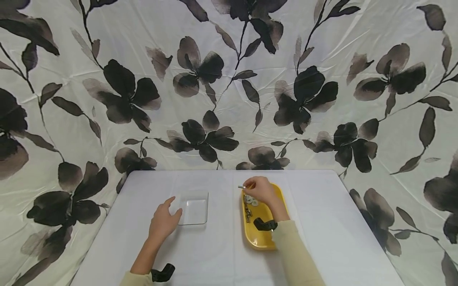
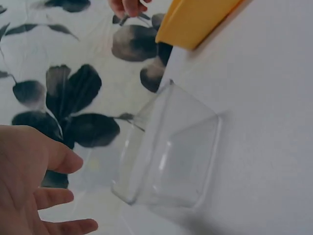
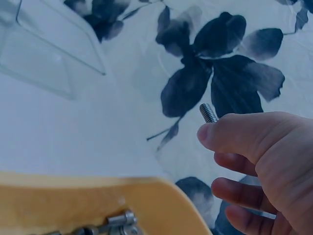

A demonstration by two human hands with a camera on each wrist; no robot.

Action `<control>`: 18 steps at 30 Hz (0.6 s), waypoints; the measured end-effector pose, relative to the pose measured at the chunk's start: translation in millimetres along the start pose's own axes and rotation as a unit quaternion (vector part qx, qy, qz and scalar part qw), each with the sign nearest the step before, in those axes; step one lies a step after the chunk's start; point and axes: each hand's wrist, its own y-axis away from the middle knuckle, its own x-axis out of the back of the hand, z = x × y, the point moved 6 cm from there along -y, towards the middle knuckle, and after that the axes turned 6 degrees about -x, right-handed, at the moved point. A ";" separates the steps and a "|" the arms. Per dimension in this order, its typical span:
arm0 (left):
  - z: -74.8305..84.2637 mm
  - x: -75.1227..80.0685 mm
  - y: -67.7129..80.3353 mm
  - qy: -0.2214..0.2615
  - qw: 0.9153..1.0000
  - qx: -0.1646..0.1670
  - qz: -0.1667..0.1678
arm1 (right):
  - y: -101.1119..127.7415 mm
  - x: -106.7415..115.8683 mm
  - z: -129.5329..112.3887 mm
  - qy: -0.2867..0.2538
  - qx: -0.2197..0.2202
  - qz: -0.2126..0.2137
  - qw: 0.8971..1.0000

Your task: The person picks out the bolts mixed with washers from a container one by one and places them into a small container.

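Head view looks down; wrist views close, sharing the yellow tray (image 1: 282, 198).

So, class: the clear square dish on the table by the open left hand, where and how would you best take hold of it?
Probably pinch the clear dish by its near-left rim, coming from the left hand side: its walls flare upward and it sits upright and empty.

Left hand (image 1: 163, 221) flat, fingers relaxed; right hand (image 1: 261, 190) in pinching grip.

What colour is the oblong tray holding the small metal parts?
Yellow: the oblong plastic tray shows best in the head view.
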 end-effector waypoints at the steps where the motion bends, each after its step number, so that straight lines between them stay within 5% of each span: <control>1: -5.6 -0.5 0.1 0.007 1.000 0.008 0.001 | -0.4 -1.0 -2.0 0.001 -0.002 -0.002 1.000; 9: -37.2 -6.5 2.5 0.057 0.997 0.060 -0.005 | -6.0 -10.3 -17.5 0.010 0.009 -0.011 1.000; 18: -48.5 -16.7 1.7 0.109 0.991 0.083 -0.001 | -16.3 -29.7 -31.7 0.007 0.025 -0.041 0.999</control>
